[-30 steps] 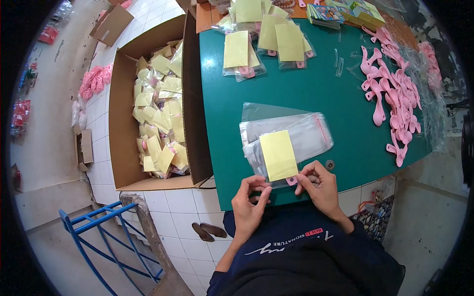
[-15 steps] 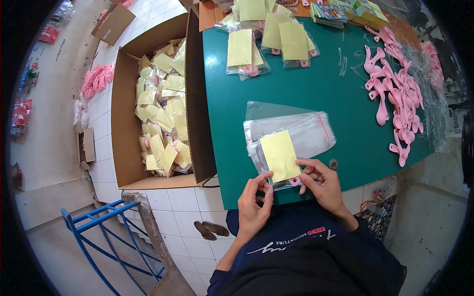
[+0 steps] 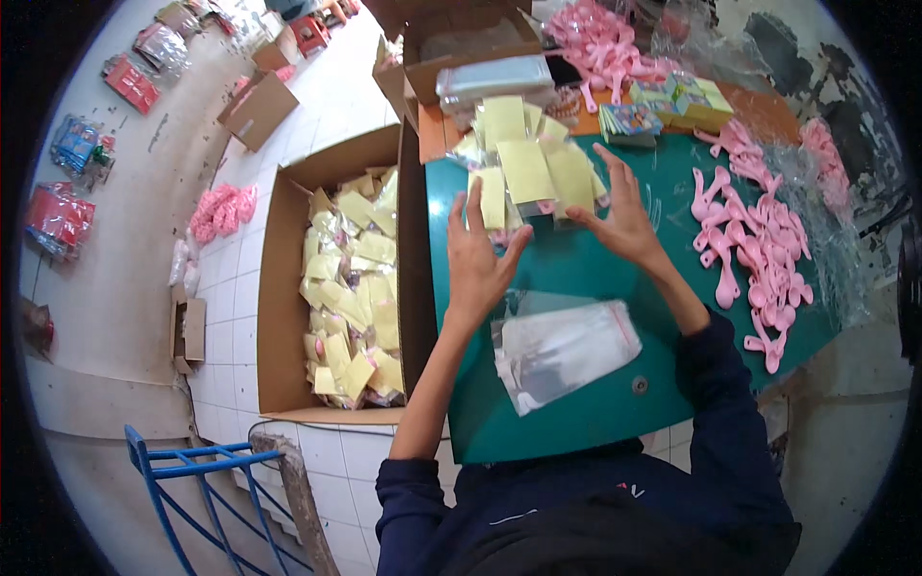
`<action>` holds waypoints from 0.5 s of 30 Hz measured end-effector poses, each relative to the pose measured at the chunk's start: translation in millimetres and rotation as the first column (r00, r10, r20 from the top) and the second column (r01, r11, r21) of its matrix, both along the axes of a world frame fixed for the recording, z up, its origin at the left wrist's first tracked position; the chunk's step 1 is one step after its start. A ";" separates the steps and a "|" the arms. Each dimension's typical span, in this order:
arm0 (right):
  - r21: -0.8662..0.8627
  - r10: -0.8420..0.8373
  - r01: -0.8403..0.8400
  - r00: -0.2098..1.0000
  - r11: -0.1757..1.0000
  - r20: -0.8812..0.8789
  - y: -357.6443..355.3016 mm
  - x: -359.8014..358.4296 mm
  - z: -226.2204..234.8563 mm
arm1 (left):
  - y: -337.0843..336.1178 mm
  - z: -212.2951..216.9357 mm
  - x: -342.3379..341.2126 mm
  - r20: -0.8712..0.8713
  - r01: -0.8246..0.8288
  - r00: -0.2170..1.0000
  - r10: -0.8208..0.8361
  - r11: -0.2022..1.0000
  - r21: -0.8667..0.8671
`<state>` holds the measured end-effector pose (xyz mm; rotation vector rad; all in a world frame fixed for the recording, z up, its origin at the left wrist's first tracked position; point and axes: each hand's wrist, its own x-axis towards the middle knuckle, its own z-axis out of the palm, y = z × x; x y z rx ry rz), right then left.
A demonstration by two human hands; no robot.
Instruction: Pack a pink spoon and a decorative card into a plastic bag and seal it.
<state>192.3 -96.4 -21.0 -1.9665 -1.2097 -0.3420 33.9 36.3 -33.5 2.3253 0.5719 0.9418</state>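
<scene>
Both my arms reach forward over the green table. My left hand (image 3: 478, 257) is open, fingers spread, at the near left of a heap of clear packets with yellow cards (image 3: 526, 173). On the heap's right side my right hand (image 3: 622, 219) is open too, thumb and fingers apart. Pink bits show through the packets' lower ends. Nearer to me lies a stack of clear plastic bags (image 3: 570, 348), untouched. Pink plastic scoops (image 3: 759, 240) are strewn along the table's right side.
Left of the table stands a large cardboard box (image 3: 279, 317) filled with similar packets. Small printed card stacks (image 3: 630, 122) and a bundle of clear bags (image 3: 495, 77) sit at the far end. A blue metal rack (image 3: 197, 461) stands at lower left.
Both hands have moved forward from the near edge to the far heap and let go of the yellow-card packet they held. The view has shifted, showing more of the far end.
</scene>
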 end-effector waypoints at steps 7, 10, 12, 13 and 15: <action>-0.024 -0.150 0.149 0.961 0.989 -0.231 90.7 55.7 -60.4 | 75.8 -47.3 101.4 -0.156 -0.218 0.966 0.206 0.974 -0.062; 0.063 -0.159 0.179 0.956 0.982 -0.248 120.9 51.8 -56.8 | 113.9 -61.7 114.4 -0.053 -0.152 0.988 0.145 0.973 -0.172; 0.008 -0.119 0.129 0.938 0.992 -0.325 129.1 36.7 -48.3 | 127.5 -71.5 111.8 -0.089 -0.128 0.989 0.118 0.984 -0.120; 0.042 -0.105 0.127 0.932 0.991 -0.347 124.7 37.5 -48.1 | 120.5 -65.5 114.6 -0.039 -0.099 0.995 0.093 0.977 -0.189; 0.045 -0.064 0.087 0.925 0.995 -0.375 126.1 45.9 -51.8 | 117.9 -67.9 124.1 0.208 0.186 0.974 -0.088 0.835 -0.518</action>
